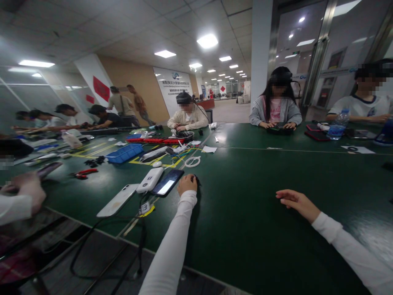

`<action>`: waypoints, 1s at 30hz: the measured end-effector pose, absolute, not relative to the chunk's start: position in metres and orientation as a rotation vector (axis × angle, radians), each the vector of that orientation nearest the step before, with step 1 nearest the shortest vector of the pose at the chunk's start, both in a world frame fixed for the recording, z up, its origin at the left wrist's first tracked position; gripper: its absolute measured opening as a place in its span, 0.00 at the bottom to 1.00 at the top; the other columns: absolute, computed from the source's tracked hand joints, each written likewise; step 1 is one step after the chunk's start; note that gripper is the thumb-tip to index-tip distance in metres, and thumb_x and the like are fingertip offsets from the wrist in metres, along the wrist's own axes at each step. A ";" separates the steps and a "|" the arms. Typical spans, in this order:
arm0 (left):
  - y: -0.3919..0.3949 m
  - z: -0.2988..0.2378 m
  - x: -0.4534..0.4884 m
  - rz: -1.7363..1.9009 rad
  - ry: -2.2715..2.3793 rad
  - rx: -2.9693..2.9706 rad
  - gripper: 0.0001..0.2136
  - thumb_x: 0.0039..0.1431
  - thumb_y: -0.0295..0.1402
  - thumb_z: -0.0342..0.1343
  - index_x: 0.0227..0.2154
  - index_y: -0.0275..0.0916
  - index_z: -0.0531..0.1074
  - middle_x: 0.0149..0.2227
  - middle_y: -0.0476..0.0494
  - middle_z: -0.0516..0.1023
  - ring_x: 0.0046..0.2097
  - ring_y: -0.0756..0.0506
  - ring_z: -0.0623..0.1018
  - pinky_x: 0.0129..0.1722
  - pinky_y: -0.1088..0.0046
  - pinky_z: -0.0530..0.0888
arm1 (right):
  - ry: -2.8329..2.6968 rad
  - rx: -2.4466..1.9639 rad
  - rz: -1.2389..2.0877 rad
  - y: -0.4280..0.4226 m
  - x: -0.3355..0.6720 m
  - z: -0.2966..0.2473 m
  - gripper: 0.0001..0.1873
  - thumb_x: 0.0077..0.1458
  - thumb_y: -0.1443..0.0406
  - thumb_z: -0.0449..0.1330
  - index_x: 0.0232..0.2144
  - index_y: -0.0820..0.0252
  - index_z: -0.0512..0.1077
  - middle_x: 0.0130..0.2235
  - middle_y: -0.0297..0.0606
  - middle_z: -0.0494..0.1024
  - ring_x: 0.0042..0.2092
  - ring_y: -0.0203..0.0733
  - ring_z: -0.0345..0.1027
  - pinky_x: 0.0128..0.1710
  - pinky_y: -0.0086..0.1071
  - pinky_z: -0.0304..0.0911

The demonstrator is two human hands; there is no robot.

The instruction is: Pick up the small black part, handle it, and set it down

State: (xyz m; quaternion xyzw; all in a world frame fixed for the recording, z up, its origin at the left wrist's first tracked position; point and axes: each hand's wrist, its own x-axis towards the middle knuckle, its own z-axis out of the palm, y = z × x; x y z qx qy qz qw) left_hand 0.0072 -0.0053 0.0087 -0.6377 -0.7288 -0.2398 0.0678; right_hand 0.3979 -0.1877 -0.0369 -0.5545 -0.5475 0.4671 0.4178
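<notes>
My left hand [187,185] rests on the green table just right of a dark smartphone [168,182]. Its fingers are curled round a small black object [198,180], mostly hidden by the hand, so I cannot make out its kind. A white power bank [150,180] lies beyond the smartphone, and a white phone [118,200] lies back-up nearer the table's edge. On the right, my right hand [298,203] hovers over or rests lightly on the bare tabletop. Its fingers are loosely stretched, with nothing in them.
A coiled white cable [192,162], a blue bin [125,153] and red-handled pliers [83,173] lie to the left. Black cables [143,233] hang over the near edge. A co-worker's hand [30,190] is at far left. Several people sit around; a water bottle [337,125] stands far right.
</notes>
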 end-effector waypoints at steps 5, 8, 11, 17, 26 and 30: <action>-0.005 0.009 0.007 -0.705 -2.212 -1.920 0.13 0.53 0.39 0.42 0.36 0.42 0.68 0.39 0.41 0.68 0.43 0.42 0.65 0.37 0.65 0.64 | -1.365 -1.388 1.161 -0.187 0.396 -0.036 0.23 0.42 0.57 0.57 0.43 0.59 0.64 0.43 0.42 0.68 0.42 0.44 0.63 0.36 0.37 0.63; -0.004 0.008 0.007 -0.695 -2.208 -1.923 0.12 0.53 0.39 0.43 0.36 0.43 0.68 0.39 0.42 0.68 0.43 0.42 0.65 0.37 0.65 0.63 | -1.367 -1.393 1.162 -0.187 0.395 -0.034 0.23 0.42 0.57 0.57 0.43 0.59 0.64 0.43 0.43 0.69 0.42 0.44 0.63 0.35 0.36 0.63; -0.003 0.006 0.006 -0.688 -2.190 -1.941 0.12 0.52 0.39 0.44 0.36 0.43 0.68 0.39 0.42 0.68 0.43 0.42 0.65 0.37 0.66 0.63 | -1.380 -1.390 1.167 -0.188 0.394 -0.032 0.23 0.43 0.58 0.57 0.43 0.59 0.64 0.43 0.43 0.68 0.42 0.43 0.63 0.35 0.35 0.63; -0.002 0.005 0.005 -0.674 -2.189 -1.961 0.11 0.50 0.38 0.46 0.36 0.44 0.68 0.40 0.44 0.68 0.43 0.43 0.65 0.37 0.68 0.63 | -1.386 -1.397 1.153 -0.191 0.392 -0.026 0.23 0.43 0.58 0.57 0.43 0.59 0.64 0.43 0.43 0.68 0.42 0.44 0.63 0.36 0.36 0.63; -0.004 0.006 0.005 -0.660 -2.158 -1.965 0.10 0.50 0.39 0.47 0.34 0.43 0.68 0.38 0.42 0.67 0.42 0.43 0.66 0.36 0.67 0.64 | -1.398 -1.409 1.165 -0.189 0.395 -0.031 0.23 0.44 0.57 0.56 0.44 0.59 0.63 0.44 0.43 0.67 0.43 0.43 0.63 0.37 0.36 0.63; 0.001 0.002 0.002 -0.688 -2.083 -2.034 0.09 0.49 0.37 0.48 0.33 0.42 0.68 0.36 0.42 0.67 0.39 0.43 0.67 0.35 0.67 0.65 | -1.404 -1.411 1.167 -0.189 0.395 -0.032 0.23 0.44 0.58 0.56 0.44 0.59 0.63 0.45 0.43 0.67 0.43 0.43 0.63 0.37 0.36 0.63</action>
